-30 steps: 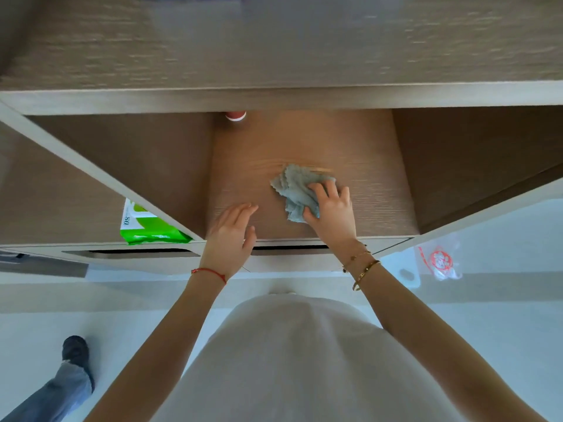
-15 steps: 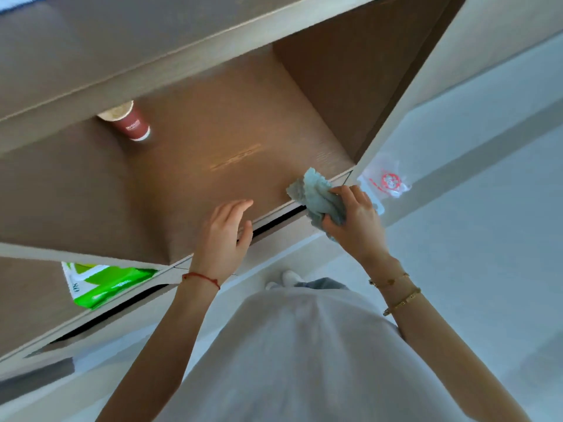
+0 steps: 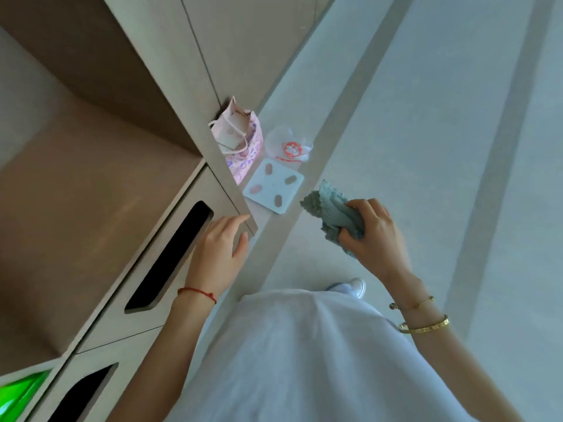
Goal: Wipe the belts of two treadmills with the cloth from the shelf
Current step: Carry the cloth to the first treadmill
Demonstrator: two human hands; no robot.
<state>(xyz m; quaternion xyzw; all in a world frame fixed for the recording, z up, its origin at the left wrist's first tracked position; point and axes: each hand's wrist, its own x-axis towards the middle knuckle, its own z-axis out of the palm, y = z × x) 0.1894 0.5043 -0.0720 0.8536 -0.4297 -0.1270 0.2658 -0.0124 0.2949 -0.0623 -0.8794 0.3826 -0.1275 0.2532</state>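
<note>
Since half a second ago, the cloth (image 3: pixel 333 210) has left the shelf (image 3: pixel 91 190) and is now over the floor (image 3: pixel 426 117), well apart from the shelf's front edge. From the head view, the right hand (image 3: pixel 370 236) grips the cloth with curled fingers, and its frilled end sticks out past the fingers. The left hand (image 3: pixel 217 252) has its fingers relaxed and a little apart, holding nothing, with the fingertips at the corner of the shelf's front edge. On the floor beside the shelf lie a white scale (image 3: pixel 273 185), a pink bag (image 3: pixel 240 140) and a clear plastic bag (image 3: pixel 289 144).
</note>
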